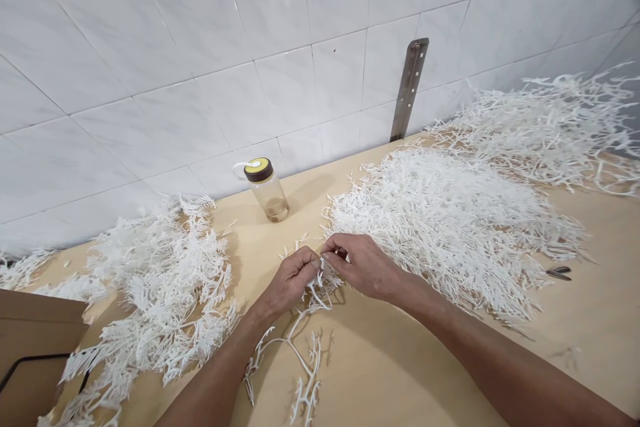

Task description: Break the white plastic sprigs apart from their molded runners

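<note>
A forked white plastic branch with small twigs at its ends stretches from my hands down toward the table's near edge. My left hand is closed around its upper part, thumb and forefinger pressed together. Right beside it, my right hand pinches at the same end of the branch, and the fingertips of both hands almost meet. The exact piece between the right fingertips is small and partly hidden. Just behind the right hand spreads a large heap of white plastic sprigs.
Another heap of white branched pieces lies left, near a cardboard box. A clear bottle with a dark and yellow lid stands behind my hands. Looser white branches lie back right; small dark snips lie right. A metal bracket rises against the tiled wall.
</note>
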A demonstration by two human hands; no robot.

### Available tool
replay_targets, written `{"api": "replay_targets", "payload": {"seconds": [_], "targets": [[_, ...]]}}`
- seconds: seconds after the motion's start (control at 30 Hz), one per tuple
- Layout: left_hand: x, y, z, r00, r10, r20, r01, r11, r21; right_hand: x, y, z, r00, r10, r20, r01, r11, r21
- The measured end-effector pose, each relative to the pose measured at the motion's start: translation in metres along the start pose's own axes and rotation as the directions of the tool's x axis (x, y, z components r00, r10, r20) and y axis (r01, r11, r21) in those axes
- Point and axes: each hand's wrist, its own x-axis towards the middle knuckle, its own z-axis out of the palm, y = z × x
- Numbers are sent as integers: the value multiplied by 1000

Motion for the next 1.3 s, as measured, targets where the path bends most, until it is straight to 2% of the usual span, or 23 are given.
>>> {"api": "replay_targets", "payload": {"seconds": [0.2,0.4,0.6,0.73,0.8,0.9,1.0,1.07,1.17,1.23,1.3], "targets": [[-1,4,3,999,52,11,-52,999,-3,0,5,-1,998,-39,48,38,999,20],[-1,7,4,999,49,-15,-48,997,61,0,4,2,1000,12,-8,-12,1000,19],[-1,5,2,1000,5,28,-2,994,-112,1,8,2,998,-58,-3,58,994,90],[-1,1,1,998,-45,47,54,971,-231,1,6,1,999,-34,-2,34,997,70],[-1,0,1,997,-55,49,66,965,-255,0,5,3,999,-31,-15,31,999,22],[-1,-1,1,994,-86,73,104,950,-293,-1,5,9,995,-95,-32,91,988,-125],[1,-2,1,987,-133,93,157,925,-345,-1,6,17,984,-175,-11,162,930,-330],[1,-3,1,984,-152,91,174,919,-353,-1,6,22,983,-184,-6,163,884,-438],[2,-1,1,988,-142,64,154,946,-284,-1,1,26,996,-85,-29,60,867,-495],[1,3,0,994,-99,42,106,973,-206,-1,-3,29,999,5,-44,-26,875,-484],[0,7,-1,998,-52,21,54,990,-130,-2,-6,31,998,41,-48,-60,871,-487]]}}
